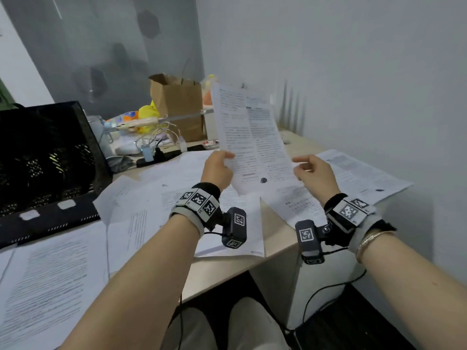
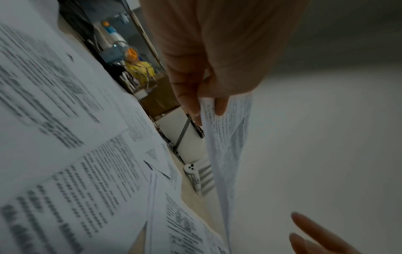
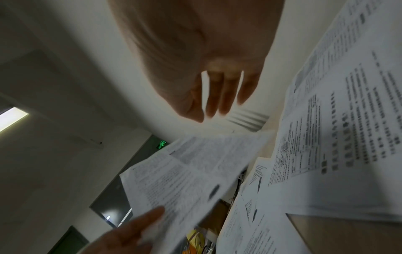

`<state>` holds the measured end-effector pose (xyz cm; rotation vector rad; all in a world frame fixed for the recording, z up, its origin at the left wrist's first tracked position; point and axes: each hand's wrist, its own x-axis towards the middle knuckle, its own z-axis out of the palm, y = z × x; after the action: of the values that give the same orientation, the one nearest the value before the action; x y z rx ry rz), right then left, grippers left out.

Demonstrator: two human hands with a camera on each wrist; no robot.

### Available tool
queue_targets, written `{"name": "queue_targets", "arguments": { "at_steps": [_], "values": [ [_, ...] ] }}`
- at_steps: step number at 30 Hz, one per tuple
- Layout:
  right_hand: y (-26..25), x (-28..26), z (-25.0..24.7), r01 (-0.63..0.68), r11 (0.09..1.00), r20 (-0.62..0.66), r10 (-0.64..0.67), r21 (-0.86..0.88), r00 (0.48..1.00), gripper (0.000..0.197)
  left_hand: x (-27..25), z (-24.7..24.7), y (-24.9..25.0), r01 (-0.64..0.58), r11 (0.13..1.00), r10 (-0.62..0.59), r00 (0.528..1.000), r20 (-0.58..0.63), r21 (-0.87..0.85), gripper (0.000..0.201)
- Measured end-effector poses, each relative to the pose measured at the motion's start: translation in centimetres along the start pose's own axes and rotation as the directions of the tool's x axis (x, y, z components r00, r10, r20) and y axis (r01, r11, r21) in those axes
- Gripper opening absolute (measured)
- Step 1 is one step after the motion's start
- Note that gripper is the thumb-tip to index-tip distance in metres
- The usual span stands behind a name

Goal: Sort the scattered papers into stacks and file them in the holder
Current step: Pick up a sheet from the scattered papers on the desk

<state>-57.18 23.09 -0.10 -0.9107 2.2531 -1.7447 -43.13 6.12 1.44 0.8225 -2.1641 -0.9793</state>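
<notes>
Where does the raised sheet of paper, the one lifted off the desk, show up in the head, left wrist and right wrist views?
Head: the raised sheet stands upright at centre, its lower left edge pinched by the left hand.
Left wrist: seen edge-on, hanging from the fingers, centre right.
Right wrist: lower centre, slanting, above a thumb at the bottom.
Shared landmark: the brown paper bag.

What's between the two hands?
The lifted paper. The left hand pinches its edge; the right hand is open beside it, seen in the head view.
</notes>
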Motion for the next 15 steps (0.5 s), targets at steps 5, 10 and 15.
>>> {"name": "queue_targets", "arguments": {
  "at_steps": [5, 10, 15],
  "values": [
    [0.2, -1.8, -0.4, 0.007, 0.997, 0.332, -0.033, 0.08, 0.943, 0.037, 1.7, 4.2, 2.3, -0.077, 0.995, 0.081, 0.994, 0.068, -0.065, 0.037],
    [2.4, -1.1, -2.0, -0.115, 0.983, 0.308, 0.066, 0.143, 0.949, 0.036, 2.2, 8.1, 4.4, -0.123, 0.988, 0.138, 0.974, 0.181, -0.091, 0.039],
    [5.0, 0.5, -4.4, -0.104, 0.966, 0.058, 0.093, 0.235, 0.994, 0.025, 2.3, 11.6, 6.6, -0.136, 0.988, 0.15, 0.953, 0.265, -0.07, 0.043]
  ]
}}
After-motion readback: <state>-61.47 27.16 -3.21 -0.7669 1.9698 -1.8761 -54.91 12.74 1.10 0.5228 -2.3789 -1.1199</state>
